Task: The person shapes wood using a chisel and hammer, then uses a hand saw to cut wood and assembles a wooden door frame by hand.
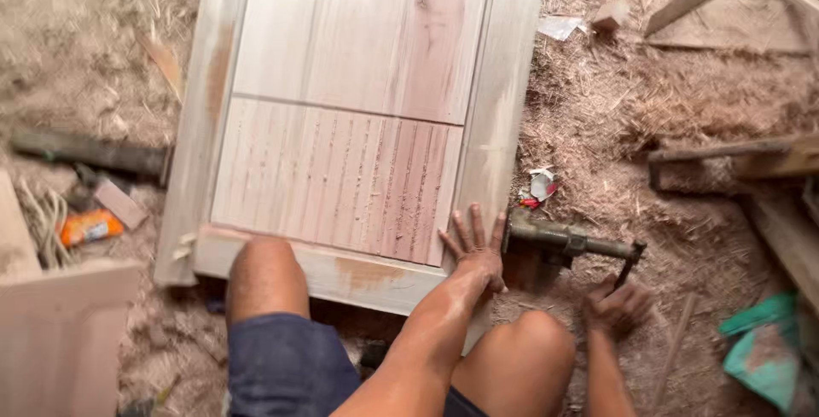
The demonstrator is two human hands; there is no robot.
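Observation:
A pale wooden door (350, 127) lies flat on the sawdust-covered ground, with a smooth upper panel and a grooved lower panel. My left hand (474, 250) presses flat, fingers spread, on the door's near right corner. Just right of it a greenish metal bar clamp (563, 238) butts against the door's right edge. My right hand (618, 308) is closed around the clamp's thin dark crank handle (630, 265). My knees (266, 276) sit at the door's near rail.
Wood shavings cover the ground. An orange container (90, 227) and a dark bar (85, 152) lie to the left, and a pale board (60, 332) sits at the near left. Timber pieces (734, 161) and a green bag (763, 353) are on the right.

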